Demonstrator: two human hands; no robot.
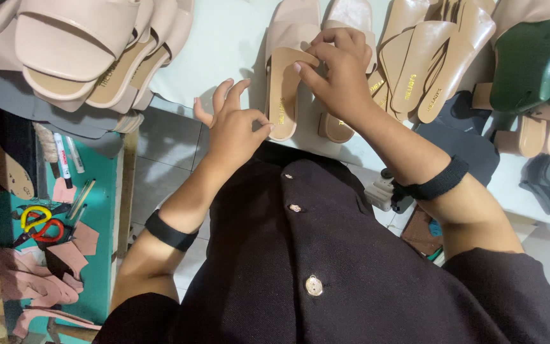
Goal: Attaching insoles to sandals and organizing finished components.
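Observation:
A beige slip-on sandal (286, 76) lies sole-lining up on a pale surface (224, 44) in front of me. My right hand (337, 70) grips its strap end, thumb pressed on the insole near the strap. My left hand (233, 127) pinches the sandal's heel edge between thumb and forefinger, other fingers spread. A second beige sandal (351, 16) lies under and behind my right hand, its block heel (335, 127) showing below the wrist. Both wrists wear black bands.
More beige sandals are piled at the top left (90, 44) and top right (428, 57). A dark green shoe last (533, 60) sits at the right. On the left, a teal mat (100, 191) holds scissors (39, 223), markers and pink leather scraps.

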